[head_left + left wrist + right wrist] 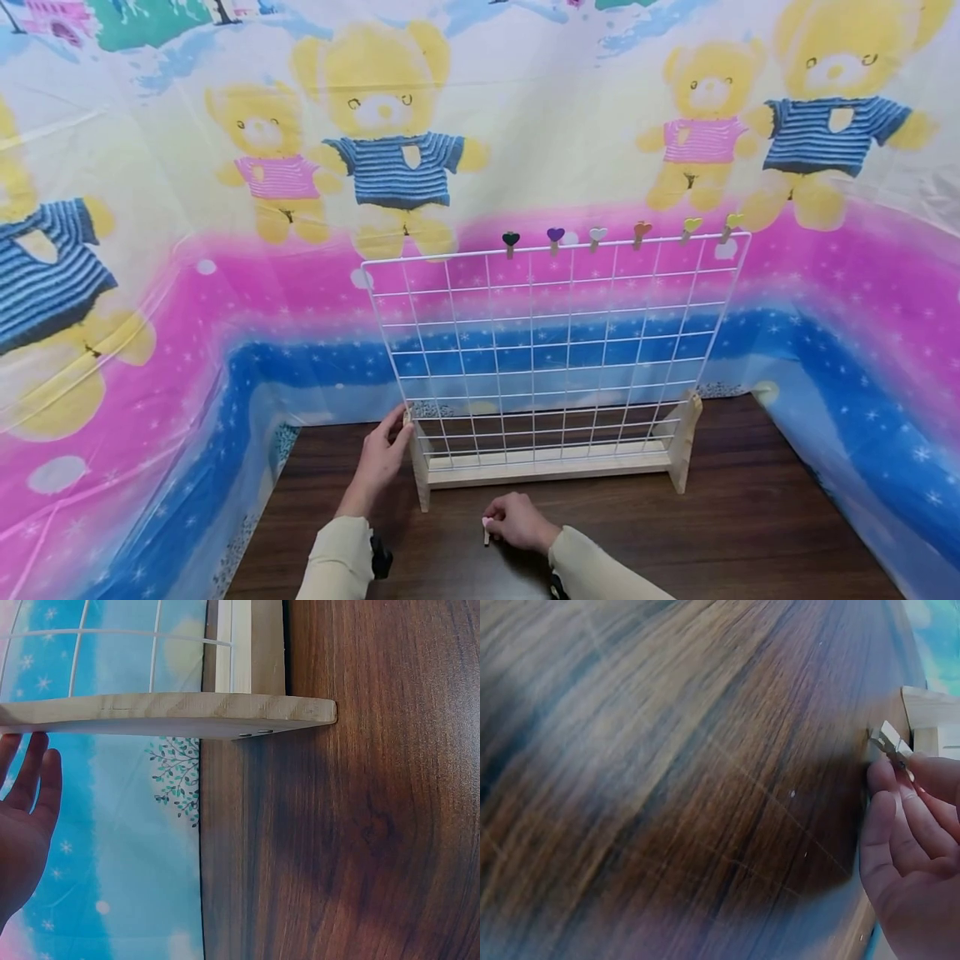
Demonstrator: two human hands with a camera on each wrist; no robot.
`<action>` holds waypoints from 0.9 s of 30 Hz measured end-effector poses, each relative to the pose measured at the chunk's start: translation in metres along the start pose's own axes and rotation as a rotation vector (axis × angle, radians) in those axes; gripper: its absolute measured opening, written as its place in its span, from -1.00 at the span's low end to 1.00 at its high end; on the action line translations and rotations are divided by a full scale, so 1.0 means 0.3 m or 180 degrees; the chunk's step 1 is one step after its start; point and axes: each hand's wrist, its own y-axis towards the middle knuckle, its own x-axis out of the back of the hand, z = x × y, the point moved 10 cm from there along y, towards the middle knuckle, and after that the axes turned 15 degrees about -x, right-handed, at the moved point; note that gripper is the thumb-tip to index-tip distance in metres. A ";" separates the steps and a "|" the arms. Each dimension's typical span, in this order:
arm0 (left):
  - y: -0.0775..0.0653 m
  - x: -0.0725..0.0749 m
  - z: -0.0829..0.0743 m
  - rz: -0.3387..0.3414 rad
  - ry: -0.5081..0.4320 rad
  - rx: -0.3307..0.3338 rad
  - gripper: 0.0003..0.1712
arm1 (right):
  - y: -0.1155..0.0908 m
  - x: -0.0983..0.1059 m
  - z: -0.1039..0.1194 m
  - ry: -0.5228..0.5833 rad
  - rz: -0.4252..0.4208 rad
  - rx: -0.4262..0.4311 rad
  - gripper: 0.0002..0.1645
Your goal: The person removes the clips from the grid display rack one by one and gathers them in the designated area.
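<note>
A white wire grid (551,348) stands upright in a wooden stand (551,473) on the table. My left hand (381,454) holds the top of the stand's left side post; the left wrist view shows fingers (34,780) right at the outer face of that wooden side (187,709), with the thumb out of that view. Low over the table in front of the stand, my right hand (519,522) pinches a small wooden clothespin (486,537) with a pink heart on it. In the right wrist view its wooden end (889,739) sticks out past the fingertips.
Along the grid's top wire sit several heart clothespins: dark green (511,240), purple (555,236), white (597,235), orange (642,231) and yellow (692,225). A bear-printed cloth (570,142) hangs behind and beside the dark wooden table (765,508).
</note>
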 end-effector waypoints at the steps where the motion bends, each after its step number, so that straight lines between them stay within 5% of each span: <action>1: 0.000 0.001 -0.002 -0.0001 -0.0008 -0.0003 -0.53 | 0.001 0.000 0.002 -0.0073 -0.0017 0.0041 -0.93; 8: 0.000 0.002 -0.003 -0.0011 0.0016 -0.0016 -0.52 | 0.016 -0.001 0.003 -0.0632 -0.0192 0.0228 -0.91; 27: -0.004 0.006 -0.002 -0.0034 -0.0020 -0.0002 -0.54 | 0.022 0.006 0.000 -0.0677 -0.0275 0.0246 -0.92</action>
